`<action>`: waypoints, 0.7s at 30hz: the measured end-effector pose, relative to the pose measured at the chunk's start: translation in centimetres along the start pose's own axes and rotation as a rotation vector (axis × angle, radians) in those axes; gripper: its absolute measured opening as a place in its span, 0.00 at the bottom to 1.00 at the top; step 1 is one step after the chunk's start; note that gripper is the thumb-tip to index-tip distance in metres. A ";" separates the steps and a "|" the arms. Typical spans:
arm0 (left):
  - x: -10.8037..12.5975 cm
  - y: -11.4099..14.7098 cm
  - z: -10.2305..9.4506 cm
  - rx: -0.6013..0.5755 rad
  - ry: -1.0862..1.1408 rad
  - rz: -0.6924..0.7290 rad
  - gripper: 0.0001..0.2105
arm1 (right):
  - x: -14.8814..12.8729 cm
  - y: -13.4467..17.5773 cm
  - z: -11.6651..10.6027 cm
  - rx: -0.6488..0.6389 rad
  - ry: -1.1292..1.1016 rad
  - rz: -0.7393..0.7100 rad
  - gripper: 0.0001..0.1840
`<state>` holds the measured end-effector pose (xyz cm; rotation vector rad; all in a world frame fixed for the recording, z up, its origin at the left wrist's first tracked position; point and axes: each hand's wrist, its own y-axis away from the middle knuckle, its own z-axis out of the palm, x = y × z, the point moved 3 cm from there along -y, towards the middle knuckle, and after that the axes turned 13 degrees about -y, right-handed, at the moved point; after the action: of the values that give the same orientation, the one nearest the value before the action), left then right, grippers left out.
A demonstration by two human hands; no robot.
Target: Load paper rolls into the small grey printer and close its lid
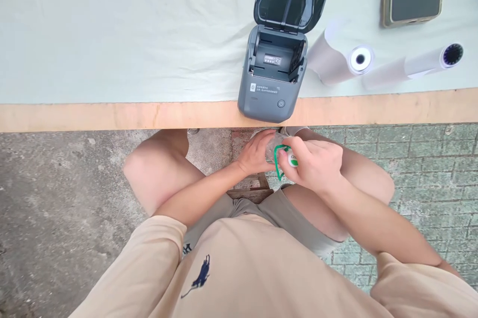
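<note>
Best to squeeze softly and steady the clear plastic bottle [274, 146] in the gap between bare knees [141, 164], with left grip [255, 152] around its side and right grip [317, 162] pinching the round white-and-green cap [293, 160].

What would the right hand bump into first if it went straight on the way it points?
The right hand would probably meet the clear bottle first, just past the green-and-white cap it grips; then the left hand. Depth between them is unclear.
</note>
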<state>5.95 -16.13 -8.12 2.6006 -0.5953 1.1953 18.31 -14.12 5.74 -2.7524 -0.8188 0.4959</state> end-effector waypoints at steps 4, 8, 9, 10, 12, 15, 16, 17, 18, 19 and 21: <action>0.4 -0.3 -0.1 0.009 -0.043 -0.028 0.33 | 0.6 0.1 -0.1 0.006 0.011 0.065 0.11; 0.6 -0.2 -0.4 -0.031 -0.067 -0.038 0.35 | 1.0 0.3 0.0 -0.001 0.007 0.112 0.11; 0.6 -0.1 -0.5 -0.046 -0.067 -0.038 0.35 | 1.1 0.3 0.0 -0.002 0.005 0.121 0.12; 0.6 0.0 -0.6 -0.059 -0.065 -0.038 0.35 | 1.1 0.3 0.0 -0.003 0.004 0.129 0.12; 0.6 0.0 -0.6 -0.076 -0.060 -0.036 0.35 | 1.1 0.3 0.0 -0.009 0.000 0.138 0.12; 0.3 -0.1 -0.4 -0.077 -0.046 -0.014 0.35 | 1.1 0.4 0.1 -0.031 -0.010 0.122 0.12; 0.2 -0.1 -0.2 -0.074 -0.039 -0.002 0.35 | 1.1 0.5 0.2 -0.037 -0.013 0.113 0.12; 0.0 -0.2 -0.1 -0.069 -0.031 0.010 0.35 | 1.1 0.5 0.2 -0.043 -0.014 0.104 0.12; -0.1 -0.2 0.1 -0.065 -0.022 0.024 0.35 | 1.1 0.5 0.2 -0.047 -0.015 0.096 0.12; -0.1 -0.3 0.2 -0.062 -0.014 0.035 0.35 | 1.2 0.5 0.2 -0.050 -0.015 0.089 0.11; -0.2 -0.6 0.2 -0.058 0.001 0.052 0.35 | 1.3 0.4 0.4 -0.054 -0.014 0.075 0.11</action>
<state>6.22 -15.65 -8.39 2.5506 -0.6916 1.1766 19.39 -13.71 4.96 -2.8412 -0.7458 0.5152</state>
